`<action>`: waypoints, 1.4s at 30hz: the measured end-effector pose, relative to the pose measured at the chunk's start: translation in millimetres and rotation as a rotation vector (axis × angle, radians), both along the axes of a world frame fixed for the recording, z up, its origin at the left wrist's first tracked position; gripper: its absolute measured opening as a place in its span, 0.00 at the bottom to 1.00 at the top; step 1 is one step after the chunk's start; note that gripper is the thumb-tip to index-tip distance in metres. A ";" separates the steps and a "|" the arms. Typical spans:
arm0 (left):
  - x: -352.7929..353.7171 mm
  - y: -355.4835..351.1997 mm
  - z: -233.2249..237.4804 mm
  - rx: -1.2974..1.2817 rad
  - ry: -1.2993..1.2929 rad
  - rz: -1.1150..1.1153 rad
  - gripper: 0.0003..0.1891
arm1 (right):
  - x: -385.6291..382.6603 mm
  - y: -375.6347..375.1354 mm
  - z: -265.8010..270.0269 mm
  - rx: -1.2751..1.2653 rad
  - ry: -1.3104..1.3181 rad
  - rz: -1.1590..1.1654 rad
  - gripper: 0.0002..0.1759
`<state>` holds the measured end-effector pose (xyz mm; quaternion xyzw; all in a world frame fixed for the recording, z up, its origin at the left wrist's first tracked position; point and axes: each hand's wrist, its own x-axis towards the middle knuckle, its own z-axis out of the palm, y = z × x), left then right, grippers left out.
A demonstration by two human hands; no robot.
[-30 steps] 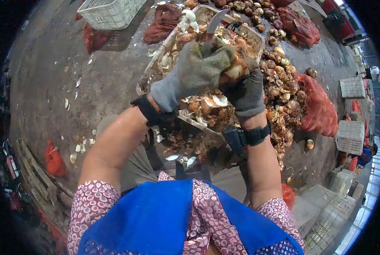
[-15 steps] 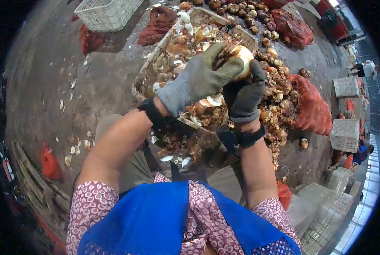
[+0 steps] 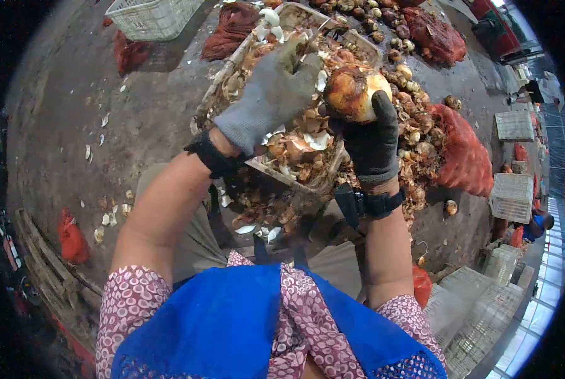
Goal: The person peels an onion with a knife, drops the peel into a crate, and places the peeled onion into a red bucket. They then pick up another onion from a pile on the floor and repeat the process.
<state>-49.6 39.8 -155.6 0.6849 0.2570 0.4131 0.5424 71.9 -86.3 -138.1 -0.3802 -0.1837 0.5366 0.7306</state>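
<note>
A large onion sits in my gloved right hand, the thumb pressed along its side. Brown, dirty skin covers its left part, while pale flesh shows on the right. My gloved left hand is apart from the onion, to its left, above a shallow tray full of peelings. Its fingers are curled in towards the thumb; blur hides what they may hold. Loose brown skins and white onion pieces fill the tray below both hands.
Unpeeled onions are heaped right of the tray, against a red mesh sack. Another sack lies farther back. A white crate stands at upper left; more crates line the right side, where other people are.
My left hand has come away from the onion, moving left and up. The right hand still holds the onion, now slightly lower, with more of its brown skin showing.
</note>
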 end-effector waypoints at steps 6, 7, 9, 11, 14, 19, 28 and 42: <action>-16.8 -14.8 21.9 0.373 0.239 -0.043 0.25 | 4.4 -2.5 4.6 0.057 -0.001 -0.040 0.31; -20.0 -18.3 27.3 0.392 0.326 -0.086 0.22 | 7.3 -4.0 2.1 0.031 -0.070 -0.022 0.31; -26.0 -18.2 32.7 0.386 0.524 -0.174 0.23 | 5.8 -5.4 3.5 0.009 -0.139 -0.005 0.32; -27.6 -15.8 24.3 0.486 0.472 -0.175 0.24 | 1.4 -6.7 9.4 -0.013 -0.264 -0.072 0.34; -30.2 -17.3 22.4 0.576 0.499 -0.200 0.26 | 1.9 -8.3 11.5 -0.020 -0.400 -0.102 0.37; -29.9 -6.9 23.6 0.504 0.785 -0.109 0.23 | -1.8 -8.6 11.3 0.060 -0.366 -0.113 0.39; -29.9 -15.4 23.4 0.728 0.375 -0.196 0.29 | -1.1 -17.7 21.5 -0.012 -0.383 0.015 0.46; -20.9 -18.0 26.1 0.683 0.387 -0.187 0.20 | 6.5 -22.1 14.5 0.001 -0.258 -0.048 0.44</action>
